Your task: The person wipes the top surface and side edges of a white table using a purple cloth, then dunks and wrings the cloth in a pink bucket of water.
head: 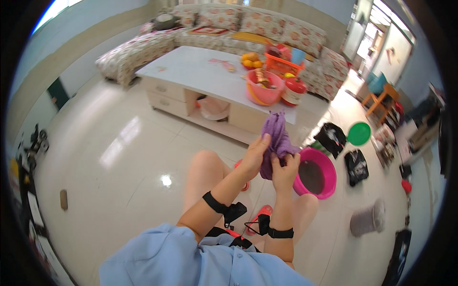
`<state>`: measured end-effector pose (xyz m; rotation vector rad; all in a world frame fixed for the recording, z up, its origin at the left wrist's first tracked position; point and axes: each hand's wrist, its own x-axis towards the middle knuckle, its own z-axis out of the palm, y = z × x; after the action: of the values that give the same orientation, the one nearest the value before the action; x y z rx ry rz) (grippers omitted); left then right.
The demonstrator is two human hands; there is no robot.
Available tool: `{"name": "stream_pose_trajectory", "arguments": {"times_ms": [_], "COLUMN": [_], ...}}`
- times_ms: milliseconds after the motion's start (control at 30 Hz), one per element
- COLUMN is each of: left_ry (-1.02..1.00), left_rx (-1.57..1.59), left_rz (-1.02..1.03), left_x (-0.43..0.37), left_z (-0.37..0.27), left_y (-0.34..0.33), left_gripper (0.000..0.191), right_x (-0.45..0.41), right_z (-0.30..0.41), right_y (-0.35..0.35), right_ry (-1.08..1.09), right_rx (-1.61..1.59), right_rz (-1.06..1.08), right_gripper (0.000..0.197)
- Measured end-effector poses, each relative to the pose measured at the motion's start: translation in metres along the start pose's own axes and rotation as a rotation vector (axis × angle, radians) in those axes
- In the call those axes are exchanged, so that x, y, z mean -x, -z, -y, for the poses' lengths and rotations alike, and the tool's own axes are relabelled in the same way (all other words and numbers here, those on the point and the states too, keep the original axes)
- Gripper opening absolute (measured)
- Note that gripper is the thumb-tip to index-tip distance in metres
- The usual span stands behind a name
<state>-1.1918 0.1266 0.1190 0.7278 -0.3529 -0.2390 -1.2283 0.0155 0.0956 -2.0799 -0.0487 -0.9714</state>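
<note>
A bunched purple cloth [276, 137] is held up between both hands, in front of the coffee table's near side. My left hand [257, 153] grips its left side, thumb on top. My right hand [285, 171] pinches its lower right part with thumb and fingers. Just right of the cloth, a magenta basin [332, 178] stands on the floor with dark, murky water [311, 177] in it. The cloth's upper end hangs over the hands in loose folds, and part of it is hidden behind my fingers.
A white coffee table [193, 66] carries a pink bucket [263, 93], a red canister [294, 91], an orange basket [282, 67] and fruit [252, 60]. Black plastic bags [356, 167], a green round item [359, 133] and a waste bin [366, 218] are on the right. A floral sofa [214, 18] stands behind.
</note>
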Motion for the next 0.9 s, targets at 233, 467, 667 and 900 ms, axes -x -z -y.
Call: {"name": "stream_pose_trajectory", "arguments": {"times_ms": [233,467,667,900], "left_ry": [-0.148,-0.252,-0.411,-0.494], "left_rx": [-0.308,-0.626,-0.477,-0.499], "left_rz": [-0.266,-0.45,-0.647,-0.773], "left_x": [0.017,0.053,0.107,0.184], "left_z": [-0.036,-0.09,-0.154,-0.204], "left_y": [0.038,0.09,0.13,0.155], "left_gripper": [0.031,0.028,0.028,0.026], "right_x": [0.005,0.022,0.038,0.077], "right_z": [0.027,0.06,0.125,0.2], "right_y": [-0.047,-0.113,-0.171,-0.205], "right_ry": [-0.119,-0.11,-0.049,-0.039], "right_rx": [-0.218,-0.248,-0.36,-0.658], "right_rz": [0.079,0.133,0.243,0.386], "right_gripper": [0.035,0.039,0.035,0.025]}}
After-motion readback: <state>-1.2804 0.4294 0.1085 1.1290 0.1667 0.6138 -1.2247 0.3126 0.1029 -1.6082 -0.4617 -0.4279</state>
